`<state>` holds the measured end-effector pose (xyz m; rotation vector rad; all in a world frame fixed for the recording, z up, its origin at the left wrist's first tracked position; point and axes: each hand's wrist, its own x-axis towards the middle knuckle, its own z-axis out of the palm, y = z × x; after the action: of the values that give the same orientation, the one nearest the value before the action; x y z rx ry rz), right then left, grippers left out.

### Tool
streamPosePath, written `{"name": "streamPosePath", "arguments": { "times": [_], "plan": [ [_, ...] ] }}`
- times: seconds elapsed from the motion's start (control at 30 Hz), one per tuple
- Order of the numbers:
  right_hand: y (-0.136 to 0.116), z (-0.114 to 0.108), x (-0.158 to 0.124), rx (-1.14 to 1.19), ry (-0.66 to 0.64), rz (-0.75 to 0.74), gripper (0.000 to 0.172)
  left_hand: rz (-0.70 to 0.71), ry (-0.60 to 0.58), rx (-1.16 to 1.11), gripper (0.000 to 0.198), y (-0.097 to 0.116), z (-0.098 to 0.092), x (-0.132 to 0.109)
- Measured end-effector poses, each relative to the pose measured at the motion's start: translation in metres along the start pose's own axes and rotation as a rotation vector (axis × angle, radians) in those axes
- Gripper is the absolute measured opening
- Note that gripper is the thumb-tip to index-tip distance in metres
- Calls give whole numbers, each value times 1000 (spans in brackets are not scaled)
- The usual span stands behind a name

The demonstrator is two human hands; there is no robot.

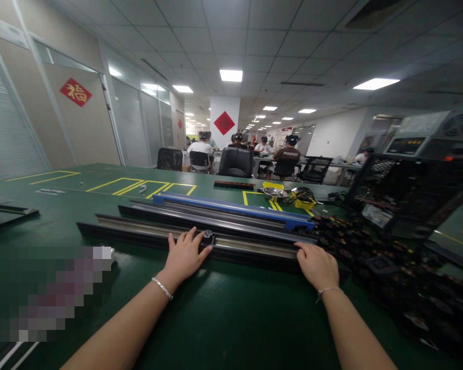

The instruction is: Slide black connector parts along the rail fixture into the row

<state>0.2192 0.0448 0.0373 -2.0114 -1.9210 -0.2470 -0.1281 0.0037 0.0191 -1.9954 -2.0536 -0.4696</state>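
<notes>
A long dark rail with a metallic inner channel lies across the near part of the table. My left hand rests on it with fingers spread. Beside that thumb and index finger, a small black fan-like part sits in the channel. My right hand is curled over the rail toward its right end; its lower fingers are hidden. Just behind lie a second dark rail and a blue rail, roughly parallel to the first.
On the right, a heap of small black fans lies before an open computer case. Yellow items and a dark strip lie farther back. A pixelated object is at left on the green table. People sit beyond.
</notes>
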Motion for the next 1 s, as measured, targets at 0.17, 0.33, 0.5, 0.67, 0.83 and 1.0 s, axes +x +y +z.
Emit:
{"name": "streamPosePath", "arguments": {
  "times": [0.17,0.33,0.5,0.67,0.83,1.0],
  "plan": [
    [1,2,1,-8,-10,5,42,89,18,-37,58,1,3,0],
    [2,4,1,-17,0,-3,42,95,6,-60,59,2,1,-1],
    [3,5,2,-29,17,-20,42,73,9,-52,58,8,1,-3],
    [4,7,2,-37,28,-32,42,44,1,-37,60,13,4,-3],
    [5,8,3,-39,18,-23,43,42,5,-31,61,14,4,-3],
    [5,8,4,-41,1,-15,44,49,12,-31,60,15,2,-3]
  ]
}}
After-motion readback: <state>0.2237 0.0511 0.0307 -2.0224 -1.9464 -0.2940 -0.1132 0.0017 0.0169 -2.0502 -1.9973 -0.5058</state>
